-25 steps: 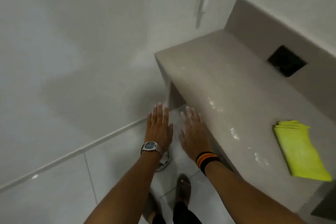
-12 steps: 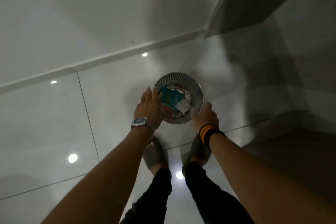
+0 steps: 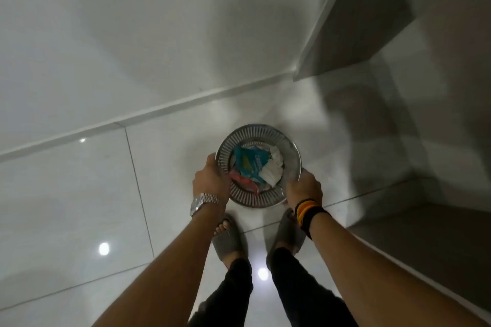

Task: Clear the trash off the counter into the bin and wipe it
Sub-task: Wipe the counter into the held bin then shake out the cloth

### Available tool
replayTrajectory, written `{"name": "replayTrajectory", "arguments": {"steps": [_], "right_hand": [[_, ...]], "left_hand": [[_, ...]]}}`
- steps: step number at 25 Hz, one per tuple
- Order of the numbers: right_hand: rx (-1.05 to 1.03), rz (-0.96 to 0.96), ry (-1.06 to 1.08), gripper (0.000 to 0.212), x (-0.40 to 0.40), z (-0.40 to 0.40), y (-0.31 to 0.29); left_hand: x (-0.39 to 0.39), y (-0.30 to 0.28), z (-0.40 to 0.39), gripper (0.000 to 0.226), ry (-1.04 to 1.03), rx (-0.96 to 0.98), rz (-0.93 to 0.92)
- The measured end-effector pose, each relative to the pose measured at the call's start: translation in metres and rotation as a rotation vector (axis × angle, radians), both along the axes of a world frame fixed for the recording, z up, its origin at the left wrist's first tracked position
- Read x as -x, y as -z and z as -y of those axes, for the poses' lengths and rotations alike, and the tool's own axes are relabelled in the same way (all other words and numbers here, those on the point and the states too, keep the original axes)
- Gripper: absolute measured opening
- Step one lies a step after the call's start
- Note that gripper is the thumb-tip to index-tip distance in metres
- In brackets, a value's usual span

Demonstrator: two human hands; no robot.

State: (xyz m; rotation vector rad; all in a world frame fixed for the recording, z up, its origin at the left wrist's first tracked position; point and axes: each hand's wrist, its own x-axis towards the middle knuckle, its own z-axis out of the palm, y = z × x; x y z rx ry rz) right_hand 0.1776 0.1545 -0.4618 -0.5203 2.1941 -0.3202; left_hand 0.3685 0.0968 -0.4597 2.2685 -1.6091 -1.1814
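Going from left to right, we count one wristwatch [image 3: 204, 203], silver and linked, on the left wrist, and above it our left hand [image 3: 211, 183], curled around the left rim of the single bin [image 3: 265, 133] with the fingers hidden over the edge. We count one bin only: a round metal basket with slotted walls, standing upright on the pale floor tiles [image 3: 79, 194], its mouth facing straight up toward us and its long axis vertical, so we look almost directly down into it. It sits on the floor just beyond our two feet, each in a grey slipper [image 3: 228, 240], near the skirting of the far wall and left of the dark underside of the counter [image 3: 353, 26]. Inside we make out at least three pieces of trash: a blue wrapper [image 3: 248, 164], a red scrap [image 3: 243, 182] at its near left, and white crumpled paper [image 3: 272, 170] on the right. Our right hand [image 3: 304, 188] grips the right rim in the same closed curl, and its wrist carries banded wristbands [image 3: 305, 211], striped in red, yellow and black; how many there are we cannot tell.
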Motion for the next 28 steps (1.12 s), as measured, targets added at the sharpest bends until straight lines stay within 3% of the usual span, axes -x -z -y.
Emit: {"name": "replayTrajectory", "arguments": {"steps": [5, 7, 10, 14, 19, 21, 23, 26, 28], "right_hand": [[0.087, -0.098, -0.120, 0.027, -0.005, -0.017, -0.190], [0.085, -0.128, -0.126, 0.029, -0.005, -0.029, -0.251], [0.093, -0.095, -0.176, 0.032, 0.005, -0.047, -0.306], [0.293, -0.159, -0.285, 0.046, 0.032, -0.057, -0.371], [0.637, -0.587, -0.232, 0.033, 0.127, -0.109, -0.423], [0.586, -0.751, -0.191, 0.037, 0.179, -0.142, -0.418], [0.400, -0.864, -0.197, 0.046, 0.230, -0.178, -0.404], [0.193, -0.742, -0.239, 0.062, 0.259, -0.229, -0.374], [0.164, -0.775, -0.322, 0.060, 0.249, -0.258, -0.358]], "left_hand": [[-0.016, -0.180, 0.004, 0.039, -0.058, -0.202, -0.083], [-0.018, -0.247, -0.004, 0.042, -0.005, -0.202, -0.096], [-0.013, -0.302, -0.025, 0.055, 0.024, -0.157, -0.123], [0.002, -0.324, -0.059, 0.054, 0.022, -0.123, -0.106], [0.038, -0.321, -0.112, 0.057, -0.035, -0.144, -0.112], [0.056, -0.323, -0.133, 0.054, -0.100, -0.155, -0.131], [0.076, -0.327, -0.156, 0.049, -0.178, -0.151, -0.167], [0.096, -0.312, -0.182, 0.049, -0.275, -0.120, -0.208], [0.106, -0.302, -0.193, 0.049, -0.315, -0.112, -0.217]]}}
